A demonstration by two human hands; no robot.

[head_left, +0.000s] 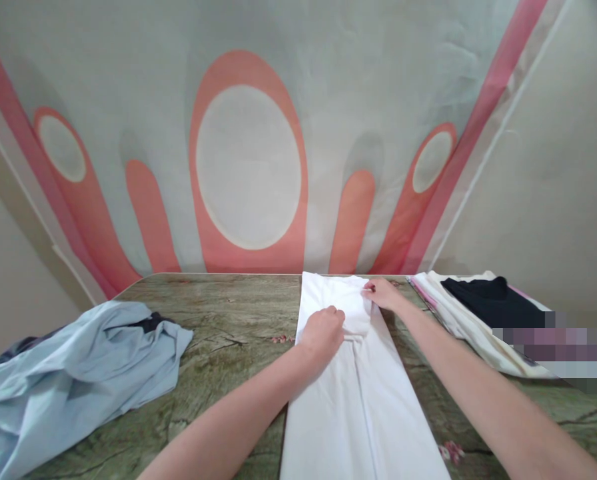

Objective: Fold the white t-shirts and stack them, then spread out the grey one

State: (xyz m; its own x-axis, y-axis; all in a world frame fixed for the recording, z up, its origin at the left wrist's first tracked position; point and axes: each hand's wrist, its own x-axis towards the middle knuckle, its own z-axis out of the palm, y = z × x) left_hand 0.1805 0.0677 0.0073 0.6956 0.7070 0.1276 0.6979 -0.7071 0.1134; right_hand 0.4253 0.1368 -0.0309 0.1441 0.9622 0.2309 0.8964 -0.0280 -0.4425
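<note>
A white garment point(338, 413), seemingly a shirt, lies as a long folded strip from the near edge of the view to the table's far edge. Near its far end a smaller flap is folded over, with a creased lower edge. My left hand point(323, 331) rests on the strip, fingers curled closed at the flap's left side; its fingertips are partly hidden. At the flap's upper right corner, my right hand point(382, 294) pinches the white cloth between thumb and fingers.
A rumpled light blue garment point(88, 360) lies on the left of the wood-patterned table point(228, 373), with dark cloth beneath. On the right is a stack of folded clothes point(458, 327) with a black piece point(493, 300) on top. A patterned backdrop point(248, 260) rises behind the table.
</note>
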